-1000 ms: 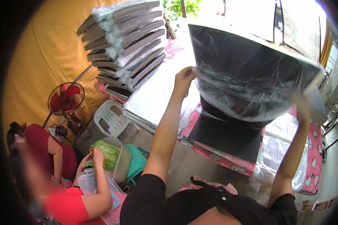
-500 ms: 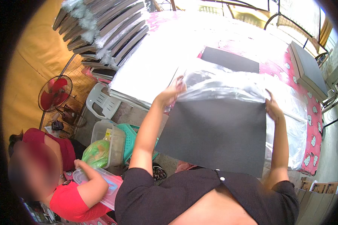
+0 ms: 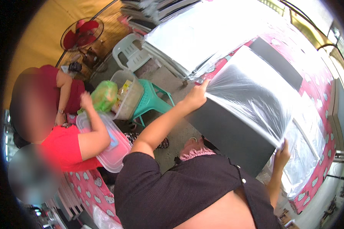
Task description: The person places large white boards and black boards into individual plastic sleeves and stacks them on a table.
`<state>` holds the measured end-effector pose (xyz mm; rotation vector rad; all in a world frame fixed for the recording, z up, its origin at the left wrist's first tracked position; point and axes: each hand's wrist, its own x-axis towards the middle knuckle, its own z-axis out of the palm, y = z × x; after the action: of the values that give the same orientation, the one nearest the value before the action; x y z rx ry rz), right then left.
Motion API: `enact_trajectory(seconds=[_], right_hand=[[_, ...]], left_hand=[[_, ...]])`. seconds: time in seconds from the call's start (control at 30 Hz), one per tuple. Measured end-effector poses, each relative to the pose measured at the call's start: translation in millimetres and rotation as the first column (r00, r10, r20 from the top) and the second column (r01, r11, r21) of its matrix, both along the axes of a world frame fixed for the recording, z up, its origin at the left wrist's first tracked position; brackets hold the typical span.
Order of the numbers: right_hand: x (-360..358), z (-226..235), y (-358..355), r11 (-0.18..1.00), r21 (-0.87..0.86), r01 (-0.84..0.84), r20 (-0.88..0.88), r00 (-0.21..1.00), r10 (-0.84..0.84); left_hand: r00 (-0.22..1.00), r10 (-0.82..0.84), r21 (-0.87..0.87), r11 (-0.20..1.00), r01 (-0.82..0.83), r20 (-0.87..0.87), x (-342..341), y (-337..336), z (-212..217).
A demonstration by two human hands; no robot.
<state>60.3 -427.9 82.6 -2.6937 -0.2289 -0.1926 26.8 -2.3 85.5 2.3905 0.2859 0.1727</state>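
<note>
The black board [image 3: 233,135] is in the middle of the frame, between the two hands. A clear bag [image 3: 256,97] covers its upper right part, and the bare part sticks out toward the lower left. The bare part looks long from upper left to lower right, but I cannot tell the whole board's long way, because the bag hides its far end.

The left hand [image 3: 196,96] pinches the bag's edge at the left, and tight creases spread out from there. The right hand [image 3: 282,155] pinches the same edge lower down on the right, so it is nearer the board's lower right corner. Each grip is closed on thin plastic.

Pink counter cloth [image 3: 318,179] shows at the right. I see no writing on the board or bag.
</note>
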Motion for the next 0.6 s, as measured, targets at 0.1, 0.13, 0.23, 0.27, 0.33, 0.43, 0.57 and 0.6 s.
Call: enact_trajectory(seconds=[0.1, 0.13, 0.23, 0.27, 0.33, 0.43, 0.57, 0.6], right_hand=[[-68, 2, 0, 0.999, 0.044, -0.009, -0.085, 0.996, 0.012], [-84, -1, -3, 0.994, 0.085, -0.064, -0.044, 0.997, 0.068], [-109, -5, -23, 0.844, 0.492, -0.211, -0.243, 0.898, 0.366], [-112, -8, -21, 0.734, 0.617, -0.282, -0.206, 0.843, 0.497], [-123, -15, -23, 0.738, 0.506, -0.446, -0.125, 0.809, 0.575], [-129, -40, -22, 0.848, 0.222, -0.481, -0.113, 0.851, 0.512], [-120, -26, 24, 0.839, 0.270, -0.472, 0.107, 0.881, 0.461], [-115, -24, 38, 0.820, 0.297, -0.489, 0.140, 0.872, 0.470]], left_hand=[[0.990, 0.140, 0.020, 0.990, -0.139, -0.033, -64, -9, 15], [0.981, 0.188, 0.025, 0.982, -0.188, -0.040, -78, -9, 17], [0.952, 0.297, -0.011, 0.954, -0.299, -0.069, -101, -14, 21], [0.937, 0.324, -0.052, 0.942, -0.332, -0.128, -105, -17, 25], [0.880, 0.474, -0.223, 0.859, -0.461, 0.007, -115, -27, 5], [0.696, 0.625, -0.472, 0.761, -0.445, 0.352, -98, -56, 1], [0.412, 0.499, -0.428, 0.867, -0.257, 0.763, -43, -57, 53], [0.392, 0.506, -0.424, 0.861, -0.280, 0.769, -37, -48, 62]])
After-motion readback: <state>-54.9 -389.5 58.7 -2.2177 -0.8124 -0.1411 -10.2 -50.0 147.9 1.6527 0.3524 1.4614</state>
